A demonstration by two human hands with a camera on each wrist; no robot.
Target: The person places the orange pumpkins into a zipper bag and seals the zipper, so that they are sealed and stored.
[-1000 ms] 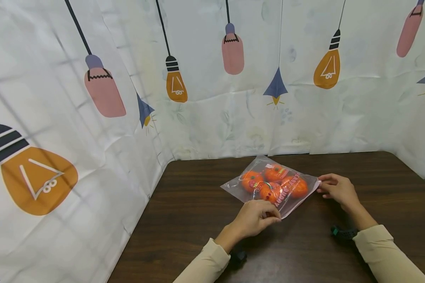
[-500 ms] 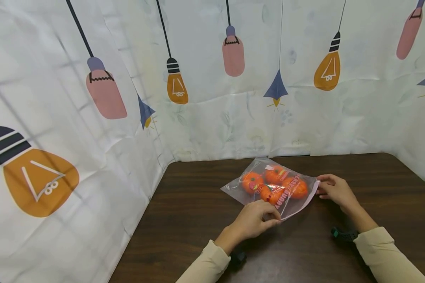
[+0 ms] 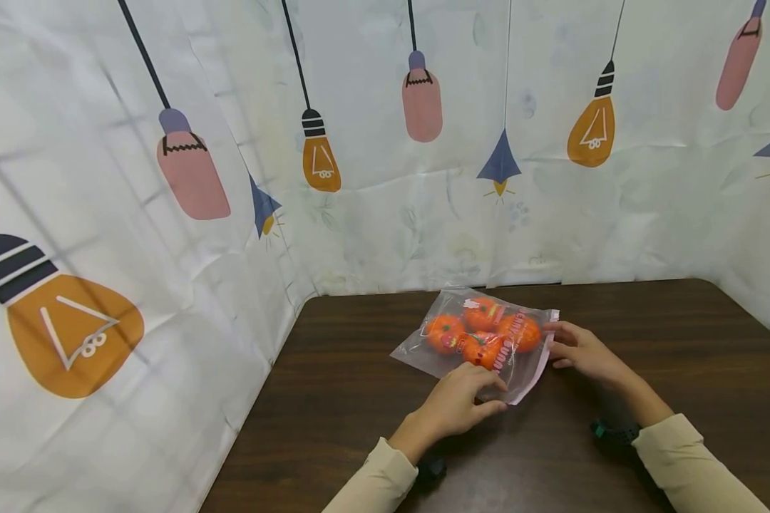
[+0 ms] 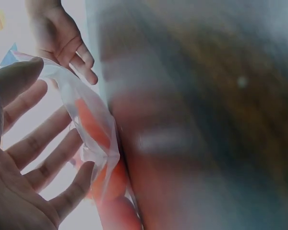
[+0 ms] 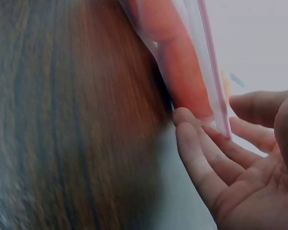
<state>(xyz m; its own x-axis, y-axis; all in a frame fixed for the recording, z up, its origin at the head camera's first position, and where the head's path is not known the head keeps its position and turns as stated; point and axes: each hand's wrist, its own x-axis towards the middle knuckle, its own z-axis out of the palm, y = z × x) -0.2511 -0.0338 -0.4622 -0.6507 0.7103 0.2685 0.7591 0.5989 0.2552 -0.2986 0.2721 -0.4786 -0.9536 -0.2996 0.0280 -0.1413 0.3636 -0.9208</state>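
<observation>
A clear zip bag (image 3: 512, 381) with pink lettering and a pale pink zip edge lies on the brown table, with several mandarins (image 3: 518, 332) inside. My left hand (image 3: 452, 402) is at the bag's near corner, its fingers spread and thumb apart from them. In the left wrist view the thumb tip (image 4: 34, 64) overlaps the bag's edge, while the other fingers lie loosely in front of the plastic. On the far side my right hand (image 3: 584, 350) is beside the other corner of the zip edge. That corner sits between its thumb and relaxed fingers (image 5: 201, 139).
The dark wood-grain table (image 3: 334, 399) meets a white curtain (image 3: 385, 235) printed with hanging lamps at the back and left. Dark wrist straps (image 3: 614, 432) show below the forearms.
Both hands have loosened from the bag's corners. The bag has settled and shifted slightly left, and the right hand has moved left along with it.
</observation>
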